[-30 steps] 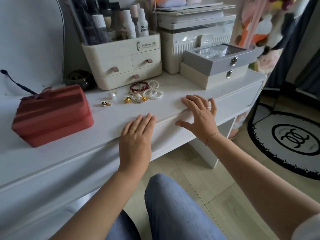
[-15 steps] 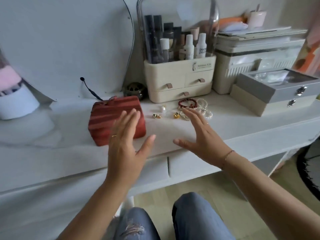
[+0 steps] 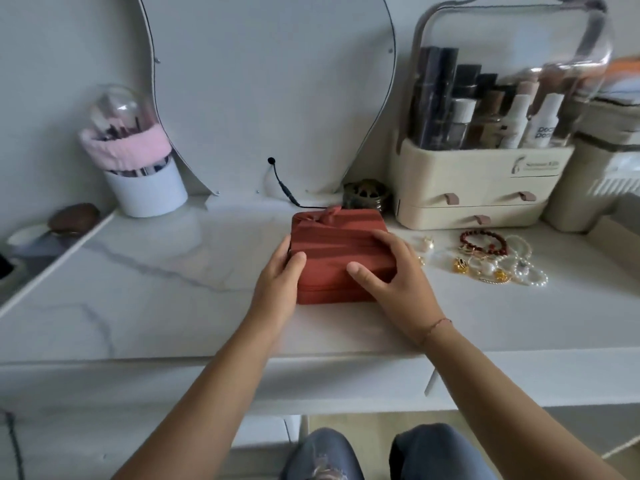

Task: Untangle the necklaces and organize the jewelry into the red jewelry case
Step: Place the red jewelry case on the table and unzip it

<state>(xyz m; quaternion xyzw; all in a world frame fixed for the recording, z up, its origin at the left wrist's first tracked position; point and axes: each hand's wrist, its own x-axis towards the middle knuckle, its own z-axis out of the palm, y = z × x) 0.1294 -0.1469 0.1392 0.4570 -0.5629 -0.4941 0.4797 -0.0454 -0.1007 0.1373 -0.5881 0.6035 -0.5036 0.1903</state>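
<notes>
On the white marbled table point(image 3: 173, 289), near the middle of the head view, sits the red jewelry case point(image 3: 332, 244), closed, with a knotted fabric loop at its far edge. The left hand point(image 3: 280, 282) grips the case's left side, thumb lying on the lid and fingers wrapped round the left wall. The right hand point(image 3: 398, 282) clamps the right side, fingers curled over the lid's right edge and thumb pressed on the lid near the front. The two hands are apart, with the case between them. Just right of the case lies the loose jewelry: a pearl earring point(image 3: 426, 243), a red bead bracelet point(image 3: 483, 241), a gold earring point(image 3: 461, 265) and several pearl bracelets point(image 3: 530, 271), heaped together and touching. Farther back on the right stands a cream cosmetics organizer point(image 3: 485, 181) with small drawers and bottles under a clear cover. A dark round metal pot point(image 3: 367, 195) sits just behind the case. A mirror point(image 3: 270, 91) leans at the far side, with a black cable point(image 3: 284, 188) plugged into it. At the far left stands a white brush cup point(image 3: 147, 192) wrapped in pink cloth.
</notes>
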